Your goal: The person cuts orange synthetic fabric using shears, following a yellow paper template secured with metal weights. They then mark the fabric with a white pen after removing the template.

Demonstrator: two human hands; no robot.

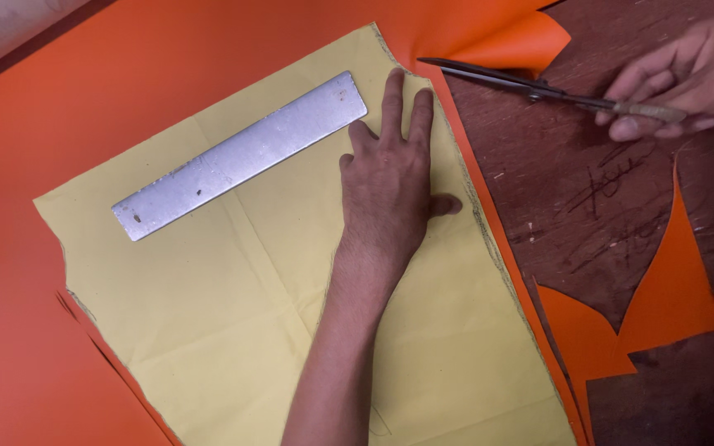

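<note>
Left hand [392, 186]: flat, palm down, fingers spread, pressed on yellow paper pattern [233, 314], holding nothing. Fingertips close to the far right corner of the pattern; index side just beside the right end of the metal ruler [241, 155], contact not clear.

Right hand [687, 78]: at far right, above the bare wooden surface [572, 215], fingers clamped on the handle end of scissors [539, 89]. Blades dark, long, closed or nearly so, pointing left, tips near the far right corner of the pattern and the curled orange edge.

Yellow paper pattern: creased, ragged-edged, lying on orange sheet [126, 74], spanning centre to near right of view. Right edge of pattern parallel to the cut edge of the orange sheet, narrow orange margin showing beside it.

Metal ruler: flat on the pattern, diagonal, near left to far right, scuffed grey.

Orange offcuts [671, 289]: 2 pointed pieces on the wooden surface at near right, well apart from both hands. Curled orange flap [522, 41] at far centre-right, just beyond the scissor tips.

Wooden surface: dark, scratched, marked with scribbles.
</note>
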